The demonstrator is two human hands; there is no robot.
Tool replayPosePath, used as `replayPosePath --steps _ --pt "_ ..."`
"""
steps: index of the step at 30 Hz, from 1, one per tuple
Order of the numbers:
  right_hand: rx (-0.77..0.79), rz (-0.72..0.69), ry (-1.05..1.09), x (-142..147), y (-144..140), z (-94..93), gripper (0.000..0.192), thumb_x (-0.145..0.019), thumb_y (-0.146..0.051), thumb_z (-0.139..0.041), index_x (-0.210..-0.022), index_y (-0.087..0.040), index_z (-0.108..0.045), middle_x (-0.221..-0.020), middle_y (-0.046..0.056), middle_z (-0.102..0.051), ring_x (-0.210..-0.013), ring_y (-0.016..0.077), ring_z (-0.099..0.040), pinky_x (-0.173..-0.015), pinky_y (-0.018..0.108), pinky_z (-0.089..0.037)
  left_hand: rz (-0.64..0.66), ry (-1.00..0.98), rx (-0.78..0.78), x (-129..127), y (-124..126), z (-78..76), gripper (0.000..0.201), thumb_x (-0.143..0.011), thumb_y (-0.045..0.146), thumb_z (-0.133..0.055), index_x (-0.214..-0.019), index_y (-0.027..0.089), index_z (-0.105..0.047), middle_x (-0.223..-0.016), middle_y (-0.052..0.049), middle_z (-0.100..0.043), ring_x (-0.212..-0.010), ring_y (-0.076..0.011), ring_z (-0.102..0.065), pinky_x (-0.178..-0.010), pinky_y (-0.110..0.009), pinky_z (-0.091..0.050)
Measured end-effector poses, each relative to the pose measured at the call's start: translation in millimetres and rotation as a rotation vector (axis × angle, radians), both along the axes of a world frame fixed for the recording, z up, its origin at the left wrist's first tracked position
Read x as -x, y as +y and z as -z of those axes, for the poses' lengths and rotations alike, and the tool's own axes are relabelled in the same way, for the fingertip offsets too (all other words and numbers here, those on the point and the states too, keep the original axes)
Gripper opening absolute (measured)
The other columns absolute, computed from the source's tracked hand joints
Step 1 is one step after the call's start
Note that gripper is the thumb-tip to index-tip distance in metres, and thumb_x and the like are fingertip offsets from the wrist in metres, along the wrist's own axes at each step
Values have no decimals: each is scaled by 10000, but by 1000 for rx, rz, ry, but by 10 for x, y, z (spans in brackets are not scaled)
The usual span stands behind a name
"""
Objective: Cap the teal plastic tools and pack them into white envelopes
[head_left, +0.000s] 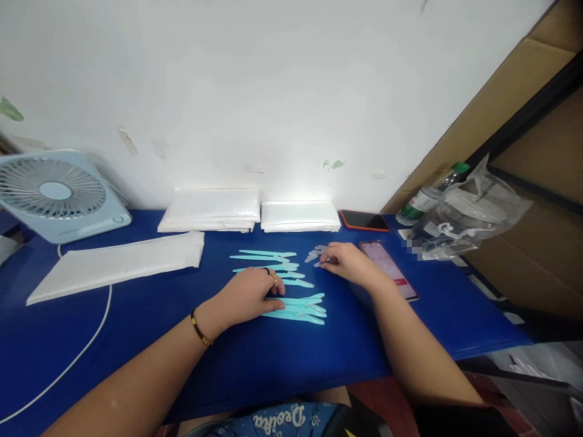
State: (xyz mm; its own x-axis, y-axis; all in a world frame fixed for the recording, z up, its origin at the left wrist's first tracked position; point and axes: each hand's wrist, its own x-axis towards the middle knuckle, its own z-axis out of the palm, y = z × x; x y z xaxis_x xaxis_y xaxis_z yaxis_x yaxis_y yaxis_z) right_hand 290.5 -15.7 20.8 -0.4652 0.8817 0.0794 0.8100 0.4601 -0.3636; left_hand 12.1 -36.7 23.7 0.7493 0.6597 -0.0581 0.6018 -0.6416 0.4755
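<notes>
Fan (54, 190), pale blue, well left of the left hand. White packet (118, 267), flat, left of that hand. White stack (212, 207), beyond it, by the wall. Left hand (246, 295), ringed: fingers curved, thumb on turquoise sticks; whether it grips any, cannot tell. Turquoise sticks (300, 309), loose groups: one under the thumb, another just beyond the fingers, partly hidden by them. Second stack (300, 213), beyond and between both hands. Translucent slips (313, 255), at the right fingertips. Right hand (348, 261): thumb and finger narrowly set; hold on a slip, cannot tell. Orange-edged phone (365, 220), beyond it. Lit phone (386, 261), just right. Bottle (421, 203) and bagged cup (467, 213), farther right.
</notes>
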Motion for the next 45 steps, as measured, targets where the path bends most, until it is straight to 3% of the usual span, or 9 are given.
replayPosePath --steps 4,11,16,23,28,31,33,37,45 --pt "49 -7 11 34 -31 -11 108 -756 -148 -584 -741 -191 -682 -750 19 -645 -627 133 -563 -602 254 -416 6 15 40 -9 -1 28 188 -849 358 -518 -802 233 -650 -752 8 -662 -696 -146 -572 -569 -238 -346" --pt "278 -132 135 75 -130 -104 108 -715 -127 -588 -712 -181 -682 -683 -6 -657 -576 113 -568 -561 230 -422 -37 69 -133 34 56 56 246 -887 304 -446 -752 212 -630 -716 1 -650 -643 -146 -564 -577 -255 -335" --pt "358 -180 170 115 -148 -110 133 -717 -143 -588 -760 -186 -706 -725 6 -676 -589 123 -585 -545 233 -435 -32 101 -220 17 59 78 222 -879 278 -456 -749 200 -619 -694 -9 -635 -651 -151 -566 -594 -256 -344" --pt "296 -224 170 222 -165 -86 114 -754 -156 -594 -763 -186 -703 -738 10 -673 -593 119 -578 -555 230 -425 -5 135 -326 -29 59 106 230 -887 281 -449 -745 186 -603 -698 -19 -620 -660 -151 -567 -638 -264 -366" --pt "128 -203 198 306 -127 -37 114 -815 -187 -584 -821 -184 -698 -785 30 -666 -686 134 -596 -617 231 -439 -82 138 -363 -29 72 98 211 -888 273 -460 -790 183 -625 -762 -34 -641 -753 -172 -589 -698 -284 -388" --pt "-40 -91 183 246 -58 12 151 -847 -188 -550 -906 -193 -689 -886 51 -651 -774 147 -602 -704 253 -454 -123 62 -305 -13 56 54 163 -865 303 -512 -927 215 -634 -907 -30 -659 -850 -187 -590 -744 -294 -399" --pt "-97 -53 129 192 -14 46 164 -839 -175 -557 -939 -197 -684 -944 63 -633 -815 157 -600 -740 268 -455 -67 21 -215 -9 26 26 197 -835 369 -557 -949 227 -633 -915 -16 -656 -841 -180 -589 -732 -281 -401" --pt "-78 -64 26 141 12 68 114 -808 -144 -576 -805 -176 -685 -841 55 -622 -764 156 -592 -693 258 -444 42 22 -67 -21 -31 23 170 -794 384 -606 -858 231 -643 -827 7 -656 -751 -155 -584 -649 -247 -380" --pt "59 -76 49 66 -69 -3 155 -702 -69 -566 -747 -181 -663 -706 -3 -637 -612 120 -571 -590 228 -395 -42 31 53 -6 12 47 234 -864 381 -490 -863 231 -669 -850 -14 -681 -786 -176 -599 -628 -240 -385"
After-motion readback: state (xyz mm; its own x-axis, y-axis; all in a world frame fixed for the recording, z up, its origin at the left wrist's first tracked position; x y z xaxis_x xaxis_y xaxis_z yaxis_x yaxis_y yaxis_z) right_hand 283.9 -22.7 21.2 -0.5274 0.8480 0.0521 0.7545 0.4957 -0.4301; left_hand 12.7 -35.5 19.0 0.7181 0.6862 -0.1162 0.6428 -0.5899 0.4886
